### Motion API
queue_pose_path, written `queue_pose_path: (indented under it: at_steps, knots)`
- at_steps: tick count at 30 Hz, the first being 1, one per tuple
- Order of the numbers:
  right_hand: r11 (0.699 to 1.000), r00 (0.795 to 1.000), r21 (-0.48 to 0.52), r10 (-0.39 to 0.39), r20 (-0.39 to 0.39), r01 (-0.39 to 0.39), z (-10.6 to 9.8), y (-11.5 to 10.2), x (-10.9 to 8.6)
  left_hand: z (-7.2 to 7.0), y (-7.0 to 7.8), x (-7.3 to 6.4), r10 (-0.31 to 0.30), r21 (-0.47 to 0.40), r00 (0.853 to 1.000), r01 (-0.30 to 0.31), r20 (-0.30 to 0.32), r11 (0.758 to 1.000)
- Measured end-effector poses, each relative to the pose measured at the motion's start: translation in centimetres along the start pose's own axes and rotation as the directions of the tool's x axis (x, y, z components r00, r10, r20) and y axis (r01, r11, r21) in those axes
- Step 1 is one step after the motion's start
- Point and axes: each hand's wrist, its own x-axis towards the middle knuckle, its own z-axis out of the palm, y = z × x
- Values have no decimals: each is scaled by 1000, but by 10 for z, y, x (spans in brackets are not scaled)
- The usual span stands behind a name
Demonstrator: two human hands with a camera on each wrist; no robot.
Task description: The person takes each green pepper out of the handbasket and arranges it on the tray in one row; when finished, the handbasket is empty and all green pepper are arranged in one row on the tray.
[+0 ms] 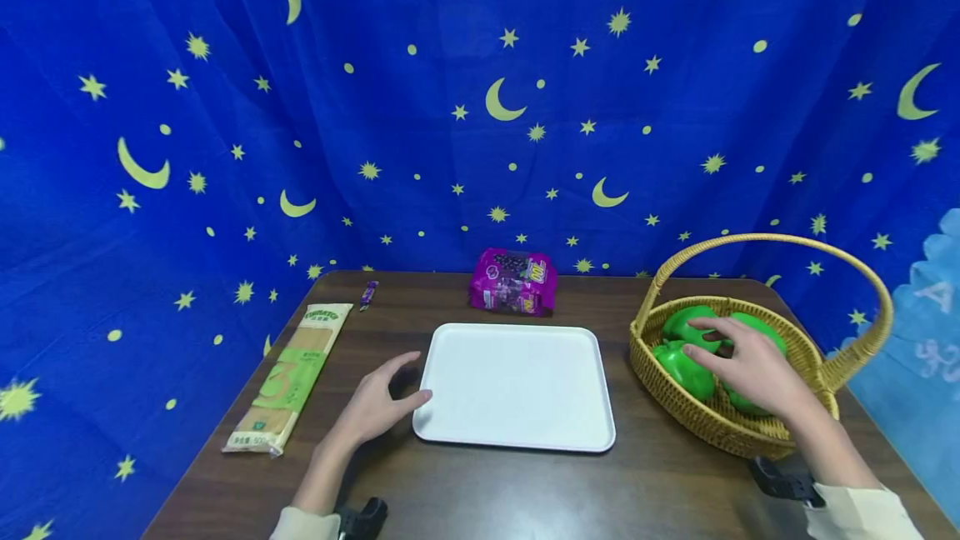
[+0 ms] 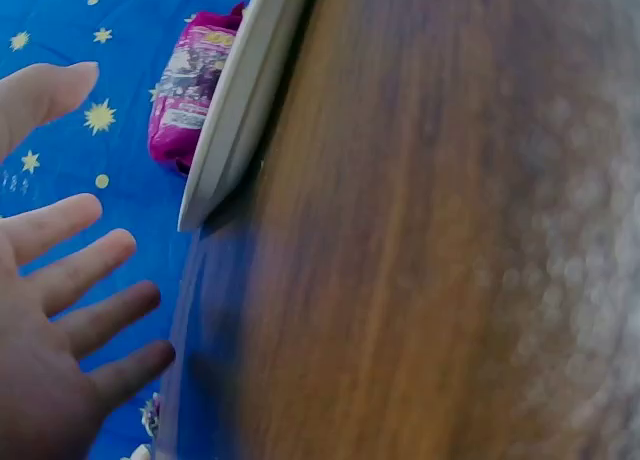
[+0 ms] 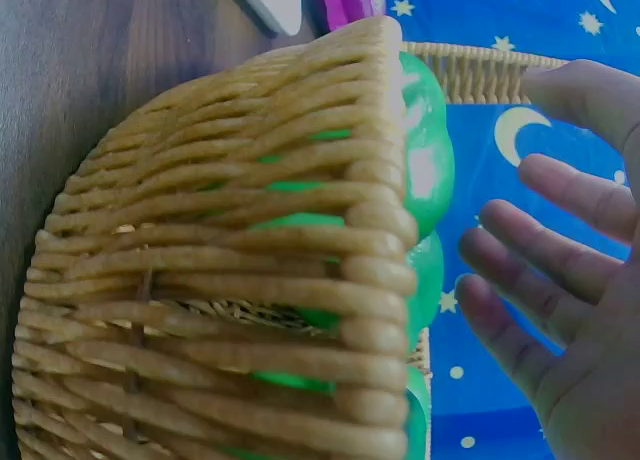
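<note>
Over the wicker basket point(image 1: 678, 407) at the right, my right hand point(image 1: 753, 365) hovers with its fingers spread above several green bell peppers point(image 1: 686, 369). In the right wrist view a gap shows between those fingers and the nearest green pepper point(image 3: 428, 160). My left hand point(image 1: 378, 402) is beside the left edge of a white rectangular tray point(image 1: 517, 386), thumb and fingers apart and nothing held. The left wrist view shows that hand's fingers point(image 2: 80, 270) spread, with the tray's rim point(image 2: 235, 120) off to their right.
A purple snack bag point(image 1: 513, 282) stands behind the tray near the table's back edge. To the left lie a long pack of noodles point(image 1: 292, 377) and a small purple wrapped candy point(image 1: 368, 296). The basket's tall handle point(image 1: 772, 238) arches above the peppers. A blue star-patterned curtain hangs behind.
</note>
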Motion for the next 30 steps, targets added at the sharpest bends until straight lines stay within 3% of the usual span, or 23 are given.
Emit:
queue_pose_path:
  at_steps: [5, 9, 17, 23, 30]
  knots:
    - [1000, 1000, 21, -12, 13, 12, 4, 3, 5, 6, -11, -3, -36, -47, 998, 38, 44, 998]
    - [999, 999, 34, -27, 24, 27, 9, 5, 8, 12, -17, -5, -75, -14, 990, 77, 118, 997]
    - [1000, 998, 13, 9, 70, -10, 16, 7, 3, 16, -18, -7, -12, 73, 977, -3, 213, 997]
    - [1000, 997, -19, 23, 79, -22, 22, 9, 4, 15, -19, -8, 5, 76, 975, -23, 222, 997]
    - [999, 997, -21, 44, 60, -43, 24, 14, 3, 16, -17, -9, -31, 83, 976, 13, 216, 996]
